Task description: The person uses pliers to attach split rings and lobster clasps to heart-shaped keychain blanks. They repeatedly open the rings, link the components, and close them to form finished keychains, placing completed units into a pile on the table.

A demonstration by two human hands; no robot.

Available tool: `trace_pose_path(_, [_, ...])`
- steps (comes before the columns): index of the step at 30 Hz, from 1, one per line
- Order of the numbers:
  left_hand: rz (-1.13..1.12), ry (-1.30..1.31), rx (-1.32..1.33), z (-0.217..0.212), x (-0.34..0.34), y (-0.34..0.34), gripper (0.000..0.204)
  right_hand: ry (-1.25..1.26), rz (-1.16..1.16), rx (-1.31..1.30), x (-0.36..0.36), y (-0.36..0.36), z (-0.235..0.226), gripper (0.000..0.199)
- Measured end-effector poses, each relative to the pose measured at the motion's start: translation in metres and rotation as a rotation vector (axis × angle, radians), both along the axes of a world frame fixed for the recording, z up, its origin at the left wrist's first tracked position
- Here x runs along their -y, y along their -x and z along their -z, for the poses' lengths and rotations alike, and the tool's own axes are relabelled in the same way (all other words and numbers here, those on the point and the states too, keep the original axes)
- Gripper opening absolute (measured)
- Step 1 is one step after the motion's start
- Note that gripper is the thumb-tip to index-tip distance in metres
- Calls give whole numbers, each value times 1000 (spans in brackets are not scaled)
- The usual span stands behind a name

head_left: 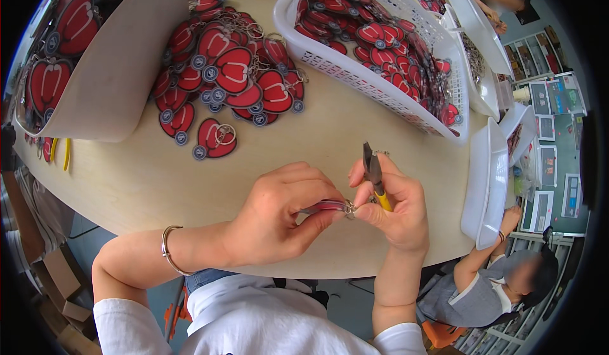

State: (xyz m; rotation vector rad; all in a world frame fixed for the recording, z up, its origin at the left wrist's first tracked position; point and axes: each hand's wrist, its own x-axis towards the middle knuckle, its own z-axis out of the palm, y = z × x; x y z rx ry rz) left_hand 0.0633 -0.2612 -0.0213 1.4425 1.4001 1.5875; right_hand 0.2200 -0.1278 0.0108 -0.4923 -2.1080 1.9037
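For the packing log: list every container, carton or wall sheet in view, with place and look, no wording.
White slotted basket: top centre, oblong, full of red heart charms.
White trays: right table edge, shallow, oblong.
Beige curved sheet: top left, cupping more charms.
Cardboard boxes: lower left floor, brown.
Picture sheets: far right, small framed rectangles, pale.

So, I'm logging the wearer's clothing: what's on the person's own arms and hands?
Both hands, left hand and right hand, are bare and ungloved. A thin metal bangle circles the left wrist. White sleeves are pushed up, leaving the forearms bare.
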Motion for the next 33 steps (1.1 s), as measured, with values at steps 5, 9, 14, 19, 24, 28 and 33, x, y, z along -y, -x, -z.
trace_pose_path(5, [-10, -14, -10, 0, -1, 1, 14, -35, -7, -16, -1, 0, 0, 21])
trace_pose_path(9, [-30, -32, -30, 1, -1, 2, 15, -48, -17, -22, -1, -1, 0, 22])
trace_pose_path(14, [-86, -164, -172, -3, 1, 6, 23, -124, 12, 26, 2, -1, -9, 27])
trace_pose_path(19, [-250, -479, -611, -9, 6, 21, 32, -442, 165, -34, 12, -3, -14, 38])
trace_pose_path(24, [-346, -566, -915, -26, 14, 40, 31, -770, 175, -81, 28, -1, -15, 38])
trace_pose_path(28, [-368, -577, -999, -28, 16, 41, 31, -970, 145, -107, 31, 2, -14, 33])
trace_pose_path(33, [-340, -580, -1016, -25, 16, 41, 32, -1019, 151, -94, 31, 2, -11, 30])
